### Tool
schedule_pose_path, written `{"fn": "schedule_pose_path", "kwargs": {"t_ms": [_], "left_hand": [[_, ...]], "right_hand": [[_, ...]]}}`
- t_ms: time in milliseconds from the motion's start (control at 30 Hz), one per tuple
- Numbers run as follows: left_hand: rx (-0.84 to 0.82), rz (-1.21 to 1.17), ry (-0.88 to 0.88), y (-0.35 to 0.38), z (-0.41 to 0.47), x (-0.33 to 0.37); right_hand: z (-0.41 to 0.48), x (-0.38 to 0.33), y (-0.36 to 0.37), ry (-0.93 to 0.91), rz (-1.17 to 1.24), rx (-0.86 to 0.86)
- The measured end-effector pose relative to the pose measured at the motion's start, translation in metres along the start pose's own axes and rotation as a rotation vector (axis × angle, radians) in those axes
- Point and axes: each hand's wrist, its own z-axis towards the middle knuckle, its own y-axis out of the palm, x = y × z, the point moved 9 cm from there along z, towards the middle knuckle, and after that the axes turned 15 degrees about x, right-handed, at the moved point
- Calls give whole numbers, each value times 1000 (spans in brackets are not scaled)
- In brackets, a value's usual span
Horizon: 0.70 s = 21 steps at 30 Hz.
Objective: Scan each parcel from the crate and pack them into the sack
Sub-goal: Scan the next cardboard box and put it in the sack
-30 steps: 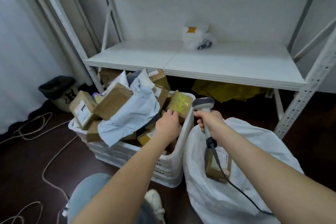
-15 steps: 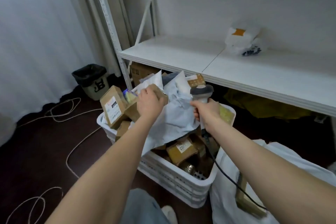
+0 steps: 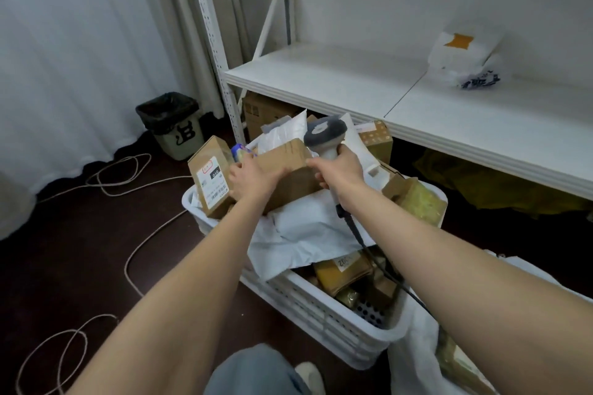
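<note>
A person's left hand (image 3: 253, 177) grips a plain brown cardboard box (image 3: 288, 167) atop the heap in a white slatted plastic crate (image 3: 321, 311); the right hand (image 3: 340, 170) is curled round the pale handle of a grey-headed corded scanner (image 3: 324, 135), just beside the box; crumpled white poly mailers (image 3: 308, 228) lie beneath; the soft white sack (image 3: 414, 349) sits against the crate's right end.
</note>
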Motion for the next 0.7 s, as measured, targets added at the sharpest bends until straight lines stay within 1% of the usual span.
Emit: {"fn": "schedule_pose_path", "kwargs": {"t_ms": [67,100,167,200,233,300,433,533,567,633,700], "left_hand": [[-61,-66,-117,5,13,-22],[-110,-112,-147,11,18,-29],[-229,-197,-178,24,19,-38],[-262,-214,-174,29,19,-41],[-258,-219,-156,31,19,-41],[-178,-259,-165,26,22,-41],[-9,-408,-306,7,25,-48],[166,-550,-311,-24,21,-38],[201,-608,-303,-34,17,-31],[210,-694,-269,-50,6,-12],[162,-758,-225,-58,-11,13]], "right_hand": [[2,-1,12,2,-9,-16],[4,-2,16,11,-9,-24],[7,0,25,48,-2,-59],[9,3,28,72,12,-79],[10,5,31,94,26,-100],[10,7,36,121,55,-138],[7,9,36,145,138,-168],[4,1,12,149,253,-97],[3,-2,0,155,292,-61],[0,-9,-30,162,359,14],[-6,-15,-65,167,420,76]]}}
